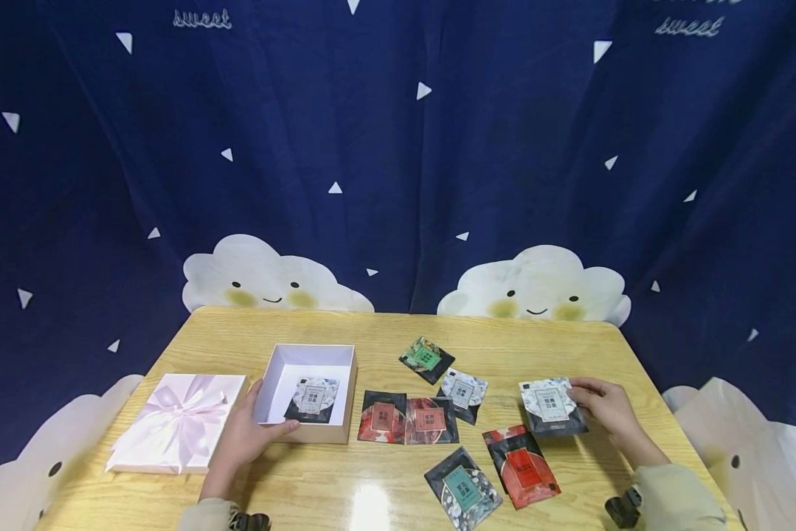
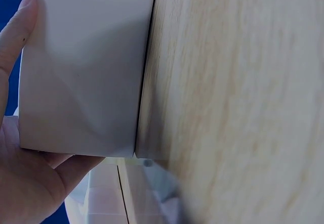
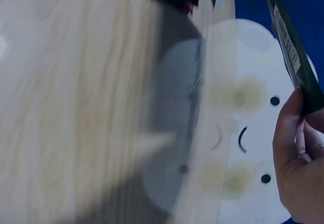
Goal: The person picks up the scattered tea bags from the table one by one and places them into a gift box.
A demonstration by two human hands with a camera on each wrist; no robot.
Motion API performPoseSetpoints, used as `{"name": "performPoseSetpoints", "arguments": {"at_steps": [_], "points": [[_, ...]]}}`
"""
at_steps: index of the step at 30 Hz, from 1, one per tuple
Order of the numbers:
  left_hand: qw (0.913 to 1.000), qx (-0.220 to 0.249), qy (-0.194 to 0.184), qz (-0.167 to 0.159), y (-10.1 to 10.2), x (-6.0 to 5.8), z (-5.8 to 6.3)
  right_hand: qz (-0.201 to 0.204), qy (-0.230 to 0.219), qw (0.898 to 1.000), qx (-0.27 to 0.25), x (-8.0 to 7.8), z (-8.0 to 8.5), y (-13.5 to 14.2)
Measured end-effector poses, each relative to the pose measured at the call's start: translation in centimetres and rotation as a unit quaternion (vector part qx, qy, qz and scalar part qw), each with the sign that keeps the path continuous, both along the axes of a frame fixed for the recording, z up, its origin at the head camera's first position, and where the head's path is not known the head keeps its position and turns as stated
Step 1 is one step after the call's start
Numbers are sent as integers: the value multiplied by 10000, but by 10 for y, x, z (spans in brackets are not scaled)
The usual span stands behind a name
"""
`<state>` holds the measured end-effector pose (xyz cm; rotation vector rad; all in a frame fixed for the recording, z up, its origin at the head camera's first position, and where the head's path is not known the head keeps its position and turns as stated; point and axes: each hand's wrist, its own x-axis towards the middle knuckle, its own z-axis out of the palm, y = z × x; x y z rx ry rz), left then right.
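My left hand grips the near left corner of an open white box. Its thumb lies along the box's front rim and the fingers lie against the left side, as the left wrist view also shows. Inside the box lies a black-and-white sachet. My right hand pinches another black-and-white sachet by its right edge, lifted off the table. In the right wrist view that sachet appears nearly edge-on, with a barcode label on its back.
A pale pink lid with a ribbon bow lies left of the box. Between box and right hand lie a green sachet, a white one, red ones and a teal-labelled one. A blue curtain hangs behind the table.
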<state>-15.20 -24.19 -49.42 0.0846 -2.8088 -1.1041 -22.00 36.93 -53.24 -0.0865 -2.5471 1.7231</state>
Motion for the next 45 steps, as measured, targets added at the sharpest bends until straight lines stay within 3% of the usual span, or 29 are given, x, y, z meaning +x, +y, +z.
{"name": "performPoseSetpoints", "arguments": {"at_steps": [7, 11, 18, 25, 26, 30, 36, 45], "points": [[10000, 51, -50, 13, 0, 1, 0, -265, 270, 9993, -22, -23, -13, -20], [9999, 86, -59, 16, 0, 0, 1, -141, 298, 9992, -208, -29, -13, -32], [10000, 68, -42, 20, 0, 0, 1, 222, 222, 9960, -833, -12, 30, -74], [10000, 36, -52, -7, 2, 1, 0, 339, 133, 9947, -964, 3, 65, -115], [10000, 35, -60, -4, 2, 2, 0, 299, 61, 9946, -987, -1, 60, -116], [9999, 21, -102, 21, 3, 2, 2, 99, -192, 9966, -792, -2, 70, -133], [10000, 5, -77, 27, 2, 1, 2, 108, -224, 9950, -970, -5, 81, -160], [9999, -35, -110, 45, 1, 2, 2, 124, -213, 9923, -1216, -17, 83, -202]]}}
